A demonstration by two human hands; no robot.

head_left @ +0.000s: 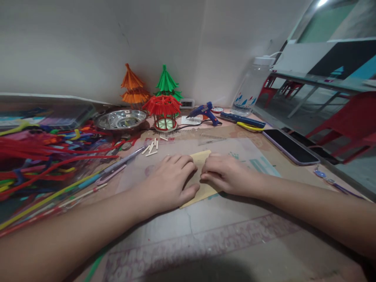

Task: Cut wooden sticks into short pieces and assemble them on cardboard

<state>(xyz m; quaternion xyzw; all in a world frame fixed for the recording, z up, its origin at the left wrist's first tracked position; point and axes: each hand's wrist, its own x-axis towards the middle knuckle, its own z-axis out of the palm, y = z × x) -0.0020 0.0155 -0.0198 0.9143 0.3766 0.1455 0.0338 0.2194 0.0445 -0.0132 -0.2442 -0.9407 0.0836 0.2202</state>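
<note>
A flat piece of yellow paper (202,156) lies on the table sheet, partly covered by both hands. My left hand (173,178) rests on its left side, palm down, with the thumb spread away from the bent fingers. On the right side of the paper is my right hand (225,172), its fingers curled and pressed together; what they hold, if anything, is hidden. Several short pale sticks (151,147) lie beyond my left hand. Behind them stands a small red-roofed lantern-like model (163,113) of fuzzy stems.
An orange tiered model (132,86) and a green one (166,82) stand by the wall. Nearby are a metal dish (121,119), a blue glue gun (204,112), a bottle (249,88) and a phone (289,147). Coloured fuzzy stems (58,152) crowd the left.
</note>
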